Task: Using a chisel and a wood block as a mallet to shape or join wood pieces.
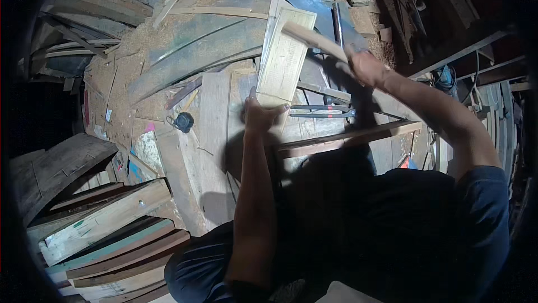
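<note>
By its near edge, the left hand (262, 115) grips a pale board (280, 65); the right hand (367, 68) clasps a wooden bar (318, 41) over it.

No readable text or numbers.

The left arm (255, 208) reaches forward, left hand (262, 115) with thumb spread, while the right arm (443, 107) bends inward, right hand (367, 68) curled closed.
</note>
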Demonstrator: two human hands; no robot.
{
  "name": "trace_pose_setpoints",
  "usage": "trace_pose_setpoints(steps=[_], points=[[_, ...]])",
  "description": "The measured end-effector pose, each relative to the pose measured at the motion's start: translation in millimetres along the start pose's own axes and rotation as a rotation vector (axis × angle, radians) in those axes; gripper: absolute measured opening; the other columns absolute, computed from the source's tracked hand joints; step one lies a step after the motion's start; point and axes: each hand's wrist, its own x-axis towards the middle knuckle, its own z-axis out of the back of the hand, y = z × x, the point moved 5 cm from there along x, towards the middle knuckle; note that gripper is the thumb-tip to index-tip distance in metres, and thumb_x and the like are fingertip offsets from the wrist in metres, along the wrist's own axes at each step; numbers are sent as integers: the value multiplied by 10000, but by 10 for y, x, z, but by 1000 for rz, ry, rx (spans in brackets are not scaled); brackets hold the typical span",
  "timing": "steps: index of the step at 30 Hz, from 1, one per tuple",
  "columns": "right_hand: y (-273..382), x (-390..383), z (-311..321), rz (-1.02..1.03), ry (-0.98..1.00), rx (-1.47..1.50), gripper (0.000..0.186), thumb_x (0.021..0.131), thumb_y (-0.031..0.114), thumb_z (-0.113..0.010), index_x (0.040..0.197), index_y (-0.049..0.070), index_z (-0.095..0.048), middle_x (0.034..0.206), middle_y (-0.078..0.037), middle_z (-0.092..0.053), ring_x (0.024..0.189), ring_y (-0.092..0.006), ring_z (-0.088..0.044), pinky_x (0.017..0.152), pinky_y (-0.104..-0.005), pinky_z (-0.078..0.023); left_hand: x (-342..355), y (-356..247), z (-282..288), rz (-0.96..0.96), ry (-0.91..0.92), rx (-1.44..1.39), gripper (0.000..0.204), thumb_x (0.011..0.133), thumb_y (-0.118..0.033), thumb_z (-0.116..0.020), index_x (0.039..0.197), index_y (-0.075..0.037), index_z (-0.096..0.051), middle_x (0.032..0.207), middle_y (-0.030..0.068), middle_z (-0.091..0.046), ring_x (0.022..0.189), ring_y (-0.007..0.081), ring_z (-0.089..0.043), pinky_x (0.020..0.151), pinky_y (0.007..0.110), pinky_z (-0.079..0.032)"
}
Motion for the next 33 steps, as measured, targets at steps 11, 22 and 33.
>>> trace_pose_setpoints(steps=[11, 22, 33], points=[[-168, -25, -184, 127, -73, 6, 453, 1076, 441, -562, 1224, 35, -426, 859, -308, -704, 874, -522, -711, 827, -586, -546, 74, 460, 64, -2, -155, 242, 1344, 548, -455, -1031, 1539, 151, -353, 1401, 334, -581, 1360, 432, -549, 1165, 468, -450], [97, -74, -137, 106, 0, -42, 515, 1060, 487, -575, 1293, 40, -468, 992, -323, -687, 955, -501, -697, 883, -557, -546, 117, 308, 72, -189, -208, 202, 963, 573, -354, -1030, 1296, 102, -586, 1100, 237, -776, 1014, 362, -761, 930, 435, -609], [135, -49, -151, 123, 38, -39, 499, 1062, 472, -569, 1316, 59, -453, 1004, -326, -707, 970, -491, -708, 855, -565, -556, -20, 314, 76, -197, -156, 148, 870, 696, -152, -988, 1404, 45, -521, 1209, 169, -731, 1062, 232, -720, 889, 363, -611]])
